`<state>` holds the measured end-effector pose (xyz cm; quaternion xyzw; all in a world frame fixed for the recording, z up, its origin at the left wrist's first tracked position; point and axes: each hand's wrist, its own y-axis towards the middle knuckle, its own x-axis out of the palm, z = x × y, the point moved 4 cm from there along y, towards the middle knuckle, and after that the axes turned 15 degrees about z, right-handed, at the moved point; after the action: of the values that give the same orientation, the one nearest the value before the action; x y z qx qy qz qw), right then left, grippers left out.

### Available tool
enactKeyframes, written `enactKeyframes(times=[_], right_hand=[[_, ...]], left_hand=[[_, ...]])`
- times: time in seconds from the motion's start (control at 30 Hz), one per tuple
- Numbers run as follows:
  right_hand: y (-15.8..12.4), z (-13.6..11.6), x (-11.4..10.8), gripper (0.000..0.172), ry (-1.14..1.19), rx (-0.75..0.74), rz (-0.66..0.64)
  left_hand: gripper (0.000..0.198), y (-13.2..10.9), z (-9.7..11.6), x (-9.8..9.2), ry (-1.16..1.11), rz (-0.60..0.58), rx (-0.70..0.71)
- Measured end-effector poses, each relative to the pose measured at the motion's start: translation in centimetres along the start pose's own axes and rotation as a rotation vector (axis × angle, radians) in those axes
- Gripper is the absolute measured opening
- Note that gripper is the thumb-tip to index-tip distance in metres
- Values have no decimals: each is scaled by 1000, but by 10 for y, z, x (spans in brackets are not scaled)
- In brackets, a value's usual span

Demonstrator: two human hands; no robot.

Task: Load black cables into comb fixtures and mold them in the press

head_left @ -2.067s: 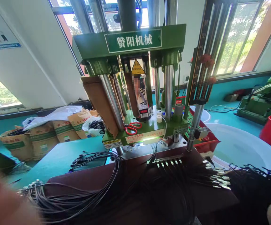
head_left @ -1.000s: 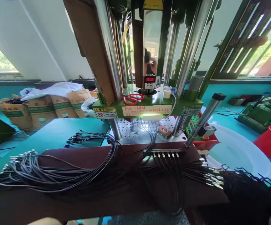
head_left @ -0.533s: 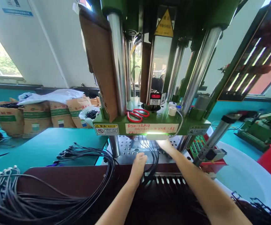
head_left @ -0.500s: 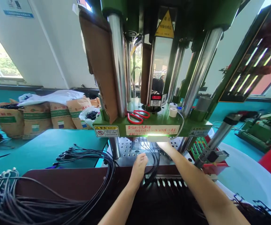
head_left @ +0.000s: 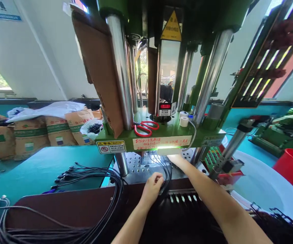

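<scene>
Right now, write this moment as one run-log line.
left hand: curled beside black cables, grip unclear | right hand: partly hidden behind lamp | scissors: on machine

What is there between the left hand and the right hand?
In the head view, black cables run between the left hand and the right hand.

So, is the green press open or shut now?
Open: a gap shows between the green block and the perforated metal plate, and the right hand reaches into it.

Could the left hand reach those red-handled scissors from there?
Probably yes, by lifting: the left hand is lower, beside the black cables, but the scissors lie uncovered on the green ledge, with nothing seen blocking.
</scene>
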<state>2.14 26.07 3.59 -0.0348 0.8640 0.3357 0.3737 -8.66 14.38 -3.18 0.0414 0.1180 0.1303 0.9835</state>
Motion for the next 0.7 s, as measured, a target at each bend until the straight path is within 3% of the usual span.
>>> enactKeyframes(times=[0.1,0.2,0.3,0.43,0.5,0.6,0.7], right_hand=[[-39,-12,-26,23,-51,-29,34],[-105,-23,-76,38,-100,-37,61],[-182,-20,-150,50,-222,68,191],[-284,15,-263,38,-637,354,463],[-326,37,-303,37,-857,455,484],[-366,74,-331,46,-911,611,285],[-366,86,-337,60,-820,673,190]], left_hand=[[25,0,-2,-3,-4,-1,-4],[29,-1,-4,-8,-40,-2,-33],[31,0,-9,-12,-106,18,-145],[18,7,-12,-9,-335,99,-417],[10,13,-7,-4,-422,141,-537],[7,23,2,6,-482,192,-675],[13,32,9,22,-556,138,-763]])
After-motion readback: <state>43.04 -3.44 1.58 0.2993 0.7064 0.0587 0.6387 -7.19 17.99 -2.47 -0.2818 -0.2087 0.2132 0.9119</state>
